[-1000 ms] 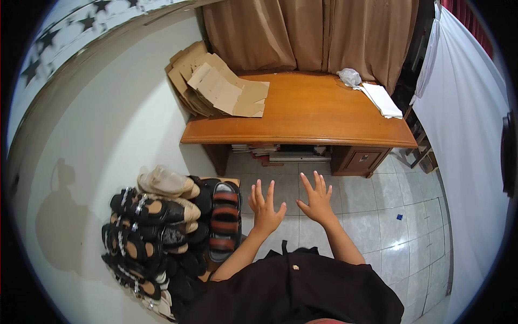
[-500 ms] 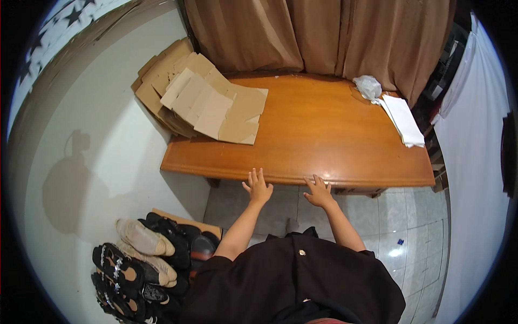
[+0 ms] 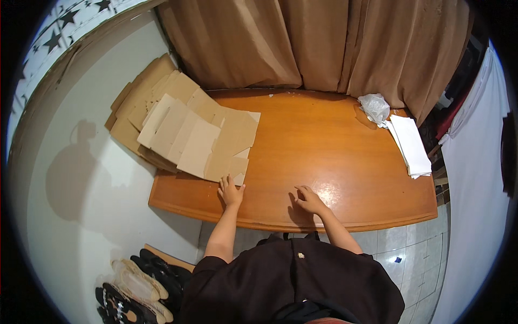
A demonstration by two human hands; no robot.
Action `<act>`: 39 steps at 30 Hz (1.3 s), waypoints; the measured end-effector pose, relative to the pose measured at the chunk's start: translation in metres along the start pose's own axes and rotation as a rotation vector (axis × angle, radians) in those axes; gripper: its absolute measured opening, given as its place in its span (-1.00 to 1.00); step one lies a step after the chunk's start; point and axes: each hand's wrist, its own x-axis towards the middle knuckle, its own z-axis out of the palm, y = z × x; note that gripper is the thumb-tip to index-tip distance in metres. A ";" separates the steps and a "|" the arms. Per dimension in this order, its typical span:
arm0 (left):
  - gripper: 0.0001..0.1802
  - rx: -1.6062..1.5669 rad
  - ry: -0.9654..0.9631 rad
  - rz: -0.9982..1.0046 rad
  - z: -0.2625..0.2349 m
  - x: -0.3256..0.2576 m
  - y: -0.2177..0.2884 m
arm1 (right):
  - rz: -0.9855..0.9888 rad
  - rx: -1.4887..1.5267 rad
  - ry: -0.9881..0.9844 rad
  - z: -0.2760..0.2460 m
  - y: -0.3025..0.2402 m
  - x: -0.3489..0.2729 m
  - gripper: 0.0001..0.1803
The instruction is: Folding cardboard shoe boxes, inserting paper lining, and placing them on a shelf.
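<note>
Left grip (image 3: 232,195) palm-down at cardboard (image 3: 198,144)

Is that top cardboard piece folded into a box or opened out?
Opened out: the top cardboard piece spreads onto the desk, creases and flaps showing, the left hand by its near edge.
</note>
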 end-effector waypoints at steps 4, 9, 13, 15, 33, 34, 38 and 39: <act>-0.60 0.040 -0.123 0.377 0.004 0.018 -0.029 | 0.047 0.048 0.130 -0.008 0.013 0.003 -0.44; -0.77 -0.107 -0.054 0.369 -0.008 0.033 -0.030 | 0.095 0.168 0.279 -0.014 0.018 0.000 -0.52; -0.78 -0.464 0.465 0.448 -0.044 0.050 0.012 | 0.097 0.306 0.331 -0.023 0.024 0.007 -0.52; -0.77 -0.600 0.600 0.459 -0.076 0.055 0.041 | 0.084 0.250 0.413 -0.029 0.030 0.013 -0.53; -0.71 -0.688 0.356 0.678 -0.016 0.013 0.036 | 0.390 1.173 0.875 -0.053 0.068 -0.005 -0.29; -0.73 -0.600 0.253 0.696 -0.015 0.008 0.029 | 0.409 1.084 0.875 -0.050 0.070 -0.006 -0.29; -0.74 -0.479 -0.003 0.626 -0.007 -0.001 0.010 | 0.449 1.195 0.835 -0.040 0.069 -0.018 -0.34; -0.74 -0.478 -0.009 0.620 -0.006 -0.003 0.009 | 0.469 1.179 0.841 -0.038 0.069 -0.018 -0.36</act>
